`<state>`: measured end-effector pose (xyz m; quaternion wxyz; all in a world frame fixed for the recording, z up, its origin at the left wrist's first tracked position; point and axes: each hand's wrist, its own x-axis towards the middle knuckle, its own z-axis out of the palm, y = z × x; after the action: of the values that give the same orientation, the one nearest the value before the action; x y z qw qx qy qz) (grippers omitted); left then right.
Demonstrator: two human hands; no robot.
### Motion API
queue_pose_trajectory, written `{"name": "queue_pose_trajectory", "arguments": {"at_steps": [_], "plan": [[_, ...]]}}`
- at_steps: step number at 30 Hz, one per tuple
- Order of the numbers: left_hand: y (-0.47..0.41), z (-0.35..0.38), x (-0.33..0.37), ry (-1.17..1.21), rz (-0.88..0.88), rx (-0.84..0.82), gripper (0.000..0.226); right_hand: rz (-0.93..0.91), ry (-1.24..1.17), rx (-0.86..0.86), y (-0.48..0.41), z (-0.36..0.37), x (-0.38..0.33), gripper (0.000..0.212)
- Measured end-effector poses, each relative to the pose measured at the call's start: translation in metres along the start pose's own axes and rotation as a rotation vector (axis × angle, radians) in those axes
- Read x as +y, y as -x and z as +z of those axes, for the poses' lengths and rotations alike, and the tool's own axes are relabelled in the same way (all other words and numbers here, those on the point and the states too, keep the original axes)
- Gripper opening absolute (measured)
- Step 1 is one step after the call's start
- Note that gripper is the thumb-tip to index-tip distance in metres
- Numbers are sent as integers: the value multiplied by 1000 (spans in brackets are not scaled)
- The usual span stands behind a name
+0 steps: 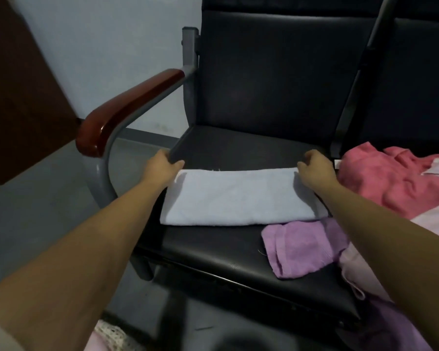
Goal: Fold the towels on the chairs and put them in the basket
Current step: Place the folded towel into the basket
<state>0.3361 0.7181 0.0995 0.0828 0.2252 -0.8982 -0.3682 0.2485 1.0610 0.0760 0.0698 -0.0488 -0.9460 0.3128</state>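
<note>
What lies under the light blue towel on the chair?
Only the black chair seat shows around the light blue towel; the part beneath it is covered.

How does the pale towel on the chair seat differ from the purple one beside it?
The pale towel is larger and smoother than the purple towel, which is creased. The left hand and right hand hold the pale towel's far corners; nothing holds the purple towel. Both lie on the black seat.
</note>
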Motion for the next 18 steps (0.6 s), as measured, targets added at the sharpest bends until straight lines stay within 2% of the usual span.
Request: {"name": "queue_pose_trajectory", "arguments": {"at_steps": [2,4,8,12,15,18], "plan": [[0,7,-8,-66,-24,-64,51,-94,71,33,14,11,-7,42],[-1,9,-13,-104,-38,-57,51,-249,63,0,36,19,-23,44],[7,6,-11,-84,-146,-158,55,-493,157,-220,87,40,-49,42],[23,4,4,-197,-164,-273,52,-463,358,-433,113,57,-48,62],[37,3,13,-226,-160,-317,53,-456,405,-437,117,58,-46,64],[41,1,5,-118,-165,-286,39,-450,435,-445,119,60,-49,64]]}}
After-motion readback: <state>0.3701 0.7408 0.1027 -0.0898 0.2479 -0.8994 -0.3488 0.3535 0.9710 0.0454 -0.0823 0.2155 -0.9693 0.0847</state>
